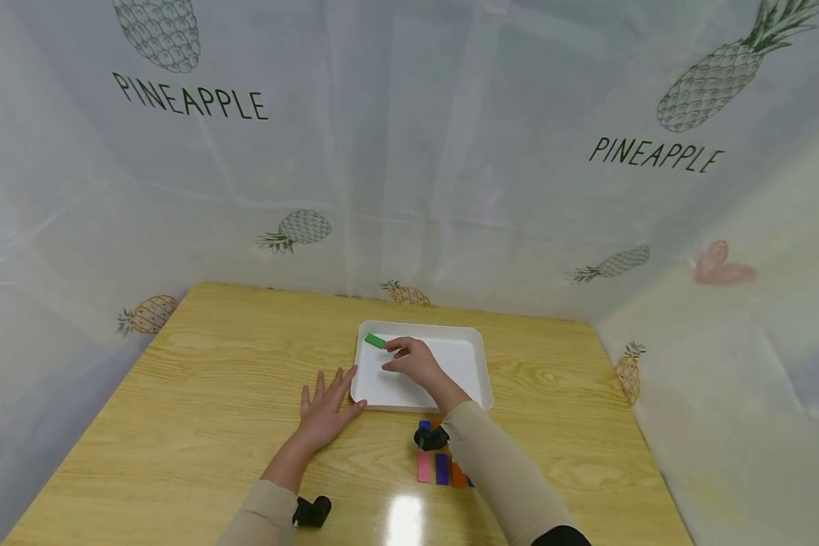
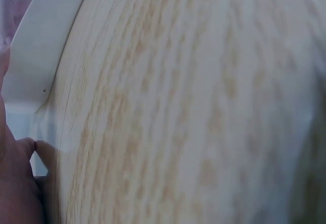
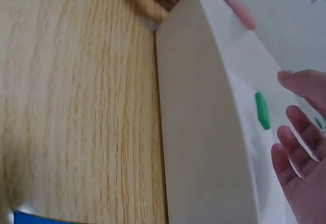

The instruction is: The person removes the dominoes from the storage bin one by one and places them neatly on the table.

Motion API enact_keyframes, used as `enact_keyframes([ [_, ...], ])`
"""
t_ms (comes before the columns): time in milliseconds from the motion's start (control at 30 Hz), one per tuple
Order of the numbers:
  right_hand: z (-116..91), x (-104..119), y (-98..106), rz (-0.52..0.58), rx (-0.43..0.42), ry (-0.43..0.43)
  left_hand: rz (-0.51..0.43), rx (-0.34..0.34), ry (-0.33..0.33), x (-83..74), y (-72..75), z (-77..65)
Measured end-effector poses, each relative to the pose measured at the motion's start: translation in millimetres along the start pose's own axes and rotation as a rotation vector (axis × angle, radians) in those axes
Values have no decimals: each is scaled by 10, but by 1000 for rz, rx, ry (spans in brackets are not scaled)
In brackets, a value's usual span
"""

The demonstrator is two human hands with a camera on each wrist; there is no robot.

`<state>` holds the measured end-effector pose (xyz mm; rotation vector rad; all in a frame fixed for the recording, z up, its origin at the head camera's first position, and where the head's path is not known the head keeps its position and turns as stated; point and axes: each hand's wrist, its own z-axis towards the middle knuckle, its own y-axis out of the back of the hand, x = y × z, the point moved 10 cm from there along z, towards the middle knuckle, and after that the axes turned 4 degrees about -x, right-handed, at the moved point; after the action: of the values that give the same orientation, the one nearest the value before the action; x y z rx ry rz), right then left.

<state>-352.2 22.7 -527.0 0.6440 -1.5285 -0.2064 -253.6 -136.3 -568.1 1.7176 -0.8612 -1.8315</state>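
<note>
A white rectangular tray (image 1: 459,360) lies on the table, its outer wall (image 3: 198,107) large in the right wrist view. Inside, towards the far left corner, rests a flat green block (image 1: 375,340). Over the tray is my right hand (image 1: 416,362), fingers loosely bent just right of that block. The right wrist view shows a gap between these fingers (image 3: 293,145) and the green block (image 3: 262,111), and nothing in the hand. With fingers spread, my left hand (image 1: 324,415) touches the tray's near left corner. Only part of the left hand (image 2: 18,183) shows in its wrist view.
In front of the tray lie several small coloured blocks, among them a pink block (image 1: 424,467), a purple block (image 1: 441,469) and an orange block (image 1: 458,475). My right sleeve (image 1: 512,470) and wrist camera (image 1: 431,438) partly cover them. A pineapple-print curtain (image 1: 409,152) hangs behind the wooden table (image 1: 246,364).
</note>
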Motion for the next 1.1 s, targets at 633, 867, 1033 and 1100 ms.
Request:
enact_keyframes([
  [633,285,-194,-171,-210,-14,-44,4,4,9,6,-1,-17],
  [867,314,-202,-217,-410,28,-32,-3,-5,7,13,-9,-9],
  [1033,333,-194,-230,-478,14,0,-10,4,6,10,-15,2],
  [1100,330,-200,-227,-476,4,8,-4,5,7,12,-22,3],
])
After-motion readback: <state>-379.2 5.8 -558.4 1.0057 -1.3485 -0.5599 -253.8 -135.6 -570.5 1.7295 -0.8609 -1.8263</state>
